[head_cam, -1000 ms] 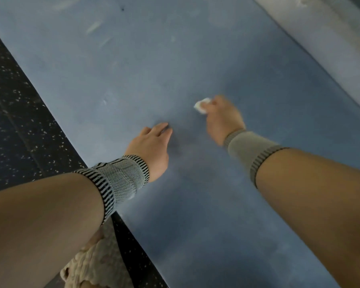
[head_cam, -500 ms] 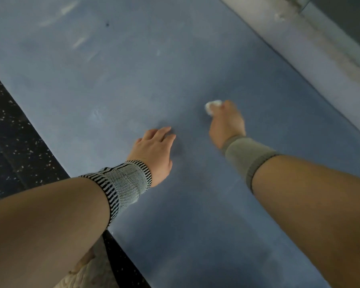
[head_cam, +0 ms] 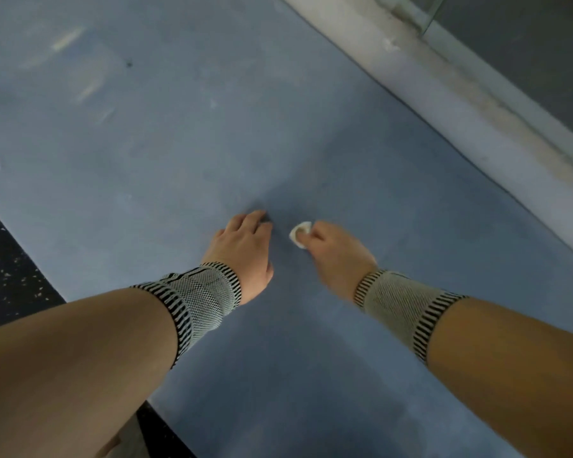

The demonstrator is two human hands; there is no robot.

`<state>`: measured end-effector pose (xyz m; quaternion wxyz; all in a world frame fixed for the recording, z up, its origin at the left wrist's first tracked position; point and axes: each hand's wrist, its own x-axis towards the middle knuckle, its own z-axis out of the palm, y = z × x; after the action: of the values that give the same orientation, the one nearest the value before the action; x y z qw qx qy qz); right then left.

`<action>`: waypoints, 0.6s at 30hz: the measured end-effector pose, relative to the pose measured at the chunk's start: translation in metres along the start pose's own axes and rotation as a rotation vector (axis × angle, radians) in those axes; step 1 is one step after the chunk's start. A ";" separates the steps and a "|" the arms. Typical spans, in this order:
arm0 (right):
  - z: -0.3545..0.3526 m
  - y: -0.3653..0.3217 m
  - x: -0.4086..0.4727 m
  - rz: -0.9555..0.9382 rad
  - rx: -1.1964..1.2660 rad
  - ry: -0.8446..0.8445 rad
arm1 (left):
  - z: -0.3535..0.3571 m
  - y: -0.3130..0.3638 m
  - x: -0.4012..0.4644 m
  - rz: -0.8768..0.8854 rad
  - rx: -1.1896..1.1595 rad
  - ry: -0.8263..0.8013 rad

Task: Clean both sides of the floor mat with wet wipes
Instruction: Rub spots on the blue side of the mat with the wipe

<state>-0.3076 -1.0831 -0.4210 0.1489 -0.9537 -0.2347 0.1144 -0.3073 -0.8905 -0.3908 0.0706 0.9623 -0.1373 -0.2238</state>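
A blue floor mat (head_cam: 179,153) lies flat and fills most of the view. My right hand (head_cam: 338,252) grips a small bunched white wet wipe (head_cam: 299,233) and holds it down on the mat near the middle. My left hand (head_cam: 244,249) rests on the mat just to the left of the wipe, fingers extended and pressing down. Both wrists wear striped knit bands.
Dark speckled floor (head_cam: 10,269) borders the mat on the left. A pale raised ledge (head_cam: 477,104) runs diagonally along the mat's right edge, with a dark panel (head_cam: 526,44) behind it. Faint scuff marks (head_cam: 65,41) show on the far part of the mat.
My right hand with the wipe has slid left and toward me, ending close beside my left hand. The camera has shifted, showing more of the ledge.
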 end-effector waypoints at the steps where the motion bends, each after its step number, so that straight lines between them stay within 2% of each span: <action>1: 0.001 0.000 -0.005 -0.085 0.028 -0.068 | 0.000 0.001 0.001 0.008 0.000 0.001; 2: -0.006 0.013 -0.006 -0.054 0.038 -0.073 | 0.000 0.001 0.003 0.020 -0.001 -0.002; 3: -0.014 0.030 -0.003 0.062 -0.020 -0.048 | 0.000 0.002 0.004 0.029 0.000 -0.008; 6: -0.031 0.074 0.013 0.611 -0.062 0.152 | 0.002 0.005 0.006 0.025 0.017 -0.031; 7: -0.030 0.071 0.017 0.704 -0.017 0.210 | 0.002 0.005 0.006 0.021 0.022 -0.031; 8: -0.027 0.058 0.019 0.685 0.012 0.232 | 0.002 0.006 0.007 0.018 0.024 -0.028; 9: -0.020 0.041 0.019 0.587 0.060 0.204 | 0.001 0.007 0.007 0.014 0.022 -0.023; 11: -0.007 0.002 0.010 0.237 0.246 0.055 | 0.000 0.010 0.008 0.007 -0.001 -0.009; 13: -0.004 -0.003 0.011 0.002 0.214 -0.034 | -0.002 0.013 0.012 0.003 -0.036 0.006; 14: -0.009 0.010 0.020 0.006 0.145 0.022 | -0.001 0.014 0.013 -0.002 -0.053 0.011; 15: -0.017 0.026 0.032 0.094 0.092 0.116 | -0.001 0.014 0.015 -0.007 -0.064 0.012; 16: -0.026 0.045 0.044 0.272 0.020 0.172 | -0.001 0.014 0.016 -0.009 -0.065 0.010; 18: -0.036 0.066 0.058 0.564 0.076 0.220 | -0.002 0.013 0.018 -0.005 -0.055 -0.002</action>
<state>-0.2199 -1.1195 -0.4186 0.1714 -0.9817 0.0615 0.0561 -0.2943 -0.9079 -0.3939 0.0966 0.9601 -0.1289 -0.2285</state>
